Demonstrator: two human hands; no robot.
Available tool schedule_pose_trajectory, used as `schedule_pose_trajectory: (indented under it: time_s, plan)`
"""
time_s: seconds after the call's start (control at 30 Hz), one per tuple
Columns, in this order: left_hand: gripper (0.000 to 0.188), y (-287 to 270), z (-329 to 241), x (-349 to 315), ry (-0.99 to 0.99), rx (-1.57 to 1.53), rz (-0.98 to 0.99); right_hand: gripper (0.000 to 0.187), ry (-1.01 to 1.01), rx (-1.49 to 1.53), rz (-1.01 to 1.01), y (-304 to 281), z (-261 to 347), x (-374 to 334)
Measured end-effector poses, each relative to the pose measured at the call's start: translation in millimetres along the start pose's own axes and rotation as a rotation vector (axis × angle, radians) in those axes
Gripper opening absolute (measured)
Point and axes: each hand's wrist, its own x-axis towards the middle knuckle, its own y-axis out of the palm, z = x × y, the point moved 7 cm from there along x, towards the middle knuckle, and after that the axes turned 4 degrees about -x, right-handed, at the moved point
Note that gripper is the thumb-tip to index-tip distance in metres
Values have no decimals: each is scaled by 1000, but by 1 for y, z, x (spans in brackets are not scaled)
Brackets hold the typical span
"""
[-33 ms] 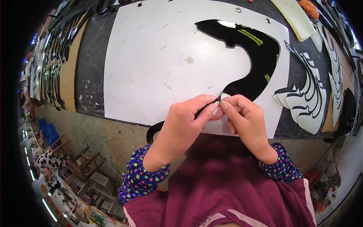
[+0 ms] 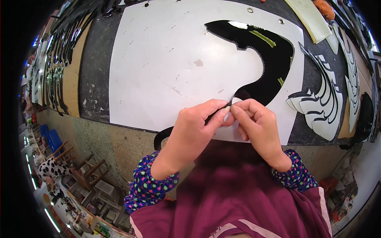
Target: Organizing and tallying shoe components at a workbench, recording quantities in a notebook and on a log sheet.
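Pinching a black strip (image 2: pixel 160 137) tightly, the left hand (image 2: pixel 194 123) meets the right hand (image 2: pixel 258 123), whose hold is unclear; on the white board (image 2: pixel 154 87), the black piece (image 2: pixel 274 63) looks notched partway, seemingly unfinished.

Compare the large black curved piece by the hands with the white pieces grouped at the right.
The black curved piece is mostly black; the white pieces are white with dark edging. The black curved piece lies on the white sheet, while the white pieces overlap one another on the dark tabletop. Both have curved outlines.
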Motion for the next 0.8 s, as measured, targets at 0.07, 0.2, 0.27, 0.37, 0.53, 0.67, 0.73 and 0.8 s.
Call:
schedule_pose_trajectory:
  time_s: [0.07, 0.2, 0.27, 0.37, 0.53, 0.67, 0.73, 0.8]
  plan:
    - [19, 3, -3, 0, 76, 37, -19, 15, 18, 41, 4, 0, -2, 1]
    - [18, 5, -1, -2, 128, 95, -46, 13, 23, 37, -7, 0, -6, 4]
    - [17, 5, -1, -2, 126, 98, -49, 11, 6, 5, -18, -1, -5, 7]
    - [17, 4, 1, -2, 115, 85, -57, 9, 10, -44, -21, -1, -7, 10]
    - [17, 5, 1, -2, 130, 100, -63, 12, -106, -154, -96, -3, -3, 12]
    - [17, 5, 3, -2, 147, 73, -77, 11, -141, -170, -112, -3, -3, 11]
    - [18, 4, 4, -3, 113, 65, -51, 12, -225, -204, -143, -4, 0, 8]
    - [20, 3, 3, -2, 79, 56, -24, 12, -234, -207, -159, -5, -2, 6]
